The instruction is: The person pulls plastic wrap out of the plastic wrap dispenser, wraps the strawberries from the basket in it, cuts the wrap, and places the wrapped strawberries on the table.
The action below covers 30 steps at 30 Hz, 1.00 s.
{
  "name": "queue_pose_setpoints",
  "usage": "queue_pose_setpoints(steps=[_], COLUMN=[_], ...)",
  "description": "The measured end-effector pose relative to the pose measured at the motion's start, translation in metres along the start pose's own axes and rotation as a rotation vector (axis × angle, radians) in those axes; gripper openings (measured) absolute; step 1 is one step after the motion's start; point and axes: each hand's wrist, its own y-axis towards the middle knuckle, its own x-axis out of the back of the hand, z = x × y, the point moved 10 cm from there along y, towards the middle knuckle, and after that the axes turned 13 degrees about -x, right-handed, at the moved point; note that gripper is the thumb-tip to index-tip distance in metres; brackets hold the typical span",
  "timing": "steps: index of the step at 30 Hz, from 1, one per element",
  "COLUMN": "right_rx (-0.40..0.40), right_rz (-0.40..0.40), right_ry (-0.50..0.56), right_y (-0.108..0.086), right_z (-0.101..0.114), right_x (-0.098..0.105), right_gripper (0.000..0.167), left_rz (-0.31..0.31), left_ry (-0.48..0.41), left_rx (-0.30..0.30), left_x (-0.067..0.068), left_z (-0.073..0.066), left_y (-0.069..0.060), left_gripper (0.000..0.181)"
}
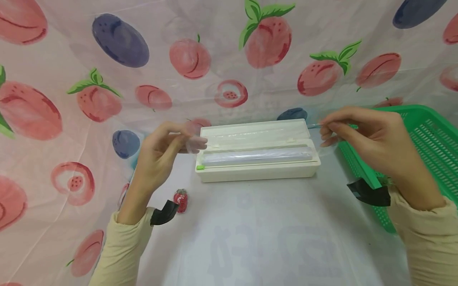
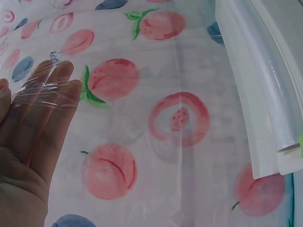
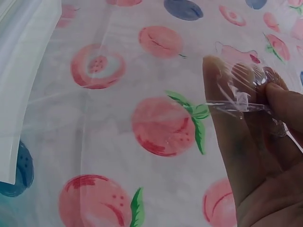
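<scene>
A thin clear sheet of cling film (image 1: 195,143) stretches between my two raised hands, mostly too transparent to trace. My left hand (image 1: 161,155) pinches one end of it between thumb and fingers; in the left wrist view the film (image 2: 49,92) lies wrinkled across the fingers. On the other side my right hand (image 1: 368,137) pinches the opposite end, and bunched film (image 3: 241,97) shows over its fingers in the right wrist view. Behind and between the hands, a white dispenser box (image 1: 257,174) lies with its lid (image 1: 250,133) raised. Inside is a film roll (image 1: 257,155).
A small glossy red strawberry (image 1: 181,201) lies on the white table (image 1: 257,234), near my left wrist. To the right stands a green perforated basket (image 1: 383,216), partly behind my right arm. Fruit-printed cloth (image 1: 200,24) rises behind the box. A green slider (image 1: 200,167) marks the box's left end.
</scene>
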Motion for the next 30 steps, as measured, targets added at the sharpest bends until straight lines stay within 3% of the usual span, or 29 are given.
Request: queue_pose_setpoints(steps=[4,11,15,22,25,30], right_rx=[0.019,0.013,-0.005,-0.008,-0.007,-0.022], right_rz=[0.012,0.105,0.15,0.219,0.248,0.384], right_ry=[-0.114,-0.199,-0.278,-0.207,-0.249,-0.224], right_y=[-0.004,-0.015,-0.021,-0.026,-0.03,-0.042], right_z=[0.005,0.005,0.002,-0.005,-0.009,-0.02], right_x=[-0.001,-0.007,-0.011,-0.017,-0.02,-0.03], right_gripper=[0.022,0.029,0.034,0.036,0.036,0.033], left_rz=[0.009,0.038,0.055,0.089,0.121,0.198], left_ry=[-0.018,-0.053,-0.064,-0.06,-0.05,-0.058], left_rx=[-0.013,0.03,0.026,0.073,0.117,0.161], left_x=[0.0,-0.003,-0.005,-0.012,-0.016,-0.024], left_z=[-0.005,-0.01,-0.011,-0.005,-0.002,-0.001], left_y=[-0.002,-0.016,-0.024,-0.034,-0.042,-0.058], left_gripper=[0.006,0.011,0.014,0.014,0.015,0.014])
